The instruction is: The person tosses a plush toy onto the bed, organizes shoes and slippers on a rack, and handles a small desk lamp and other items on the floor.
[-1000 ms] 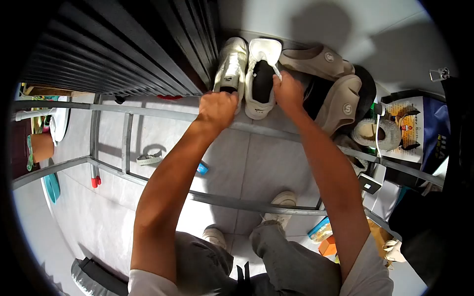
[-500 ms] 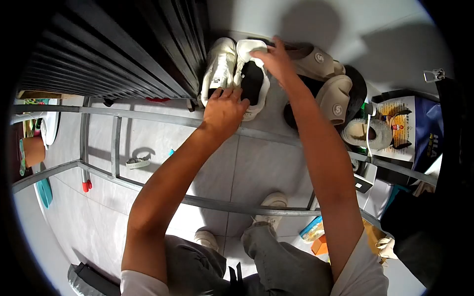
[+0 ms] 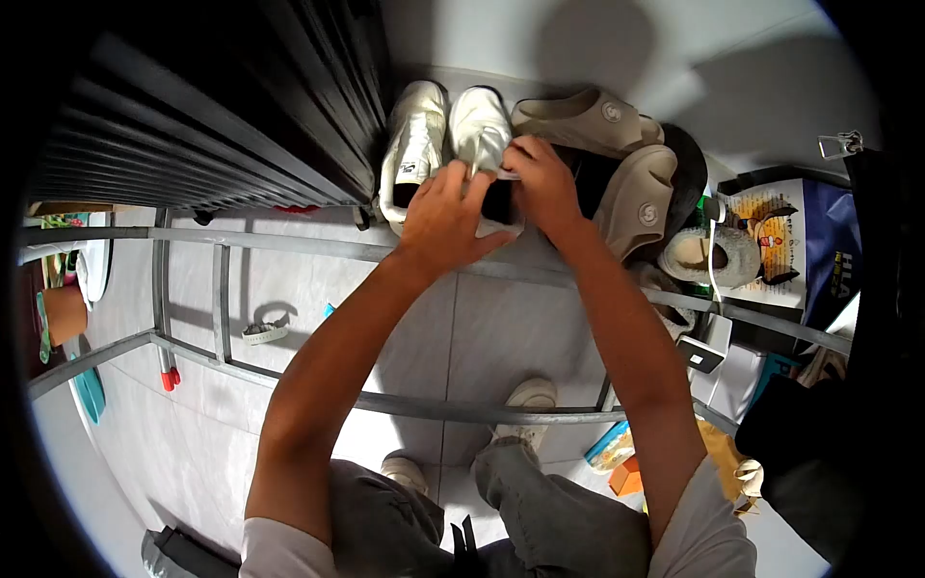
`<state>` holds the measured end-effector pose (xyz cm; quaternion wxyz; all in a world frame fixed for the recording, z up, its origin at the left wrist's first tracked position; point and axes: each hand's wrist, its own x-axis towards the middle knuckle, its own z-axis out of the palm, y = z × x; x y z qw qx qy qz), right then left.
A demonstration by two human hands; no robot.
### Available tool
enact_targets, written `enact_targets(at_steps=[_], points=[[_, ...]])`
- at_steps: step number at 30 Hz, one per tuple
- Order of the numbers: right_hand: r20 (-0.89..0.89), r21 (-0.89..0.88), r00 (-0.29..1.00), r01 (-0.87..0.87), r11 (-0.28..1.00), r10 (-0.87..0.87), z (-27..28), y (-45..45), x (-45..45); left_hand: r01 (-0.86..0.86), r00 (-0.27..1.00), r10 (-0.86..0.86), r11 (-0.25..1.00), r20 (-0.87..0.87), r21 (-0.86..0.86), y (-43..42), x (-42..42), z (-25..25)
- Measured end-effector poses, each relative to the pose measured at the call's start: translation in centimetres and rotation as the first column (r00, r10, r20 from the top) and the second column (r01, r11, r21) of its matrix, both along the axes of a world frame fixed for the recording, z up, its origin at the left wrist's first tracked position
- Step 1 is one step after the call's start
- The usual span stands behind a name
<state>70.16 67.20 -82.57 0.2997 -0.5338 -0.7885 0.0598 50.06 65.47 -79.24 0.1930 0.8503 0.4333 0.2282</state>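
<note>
Two white sneakers stand side by side on the floor against the wall, the left one (image 3: pixel 415 142) and the right one (image 3: pixel 479 125). My left hand (image 3: pixel 448 217) lies over the opening of the right sneaker, fingers spread, their tips at its tongue. My right hand (image 3: pixel 542 181) is closed at that sneaker's right edge, the fingers pinched by the collar; what they grip is too small to make out. The tongue now lies down toward the laces. To the right are beige slides, one (image 3: pixel 588 120) near the wall and one (image 3: pixel 636 202) nearer me.
A black ribbed panel (image 3: pixel 222 106) rises at the left. Metal rails (image 3: pixel 328 249) cross below my forearms. On the right are a grey fluffy slipper (image 3: pixel 713 256), a blue bag (image 3: pixel 832 236), a white cable and a small box (image 3: pixel 706 349). A pale strap (image 3: pixel 265 332) lies on the floor.
The right sneaker's upright tongue has folded down. My right hand has come down from the tongue to the collar, and my left hand has shifted onto the right sneaker.
</note>
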Motion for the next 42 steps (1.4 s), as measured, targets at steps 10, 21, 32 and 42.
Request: enact_targets(at_steps=[10,21,32,42], points=[[-0.313,-0.240,0.863,0.333,0.912,-0.397,-0.1,-0.8,-1.8,-0.065,0.991,0.093,0.961,-0.094,0.267,1.6,0.5,-3.2],[-0.228,-0.081,0.937,0.252,0.964,-0.264,-1.2,-1.5,-1.8,-0.032,0.955,0.115,0.955,-0.273,0.293,2.5,-0.1,-3.4],[-0.264,-0.373,0.824,0.391,0.841,-0.501,-2.5,-2.8,-4.6,-0.118,0.982,0.149,0.961,-0.111,0.249,1.6,0.9,-3.7],[-0.158,-0.607,0.831,0.344,0.717,-0.533,0.3,-5.6,-2.8,0.042,0.980,0.046,0.904,-0.193,0.424,2.3,-0.1,-4.5]])
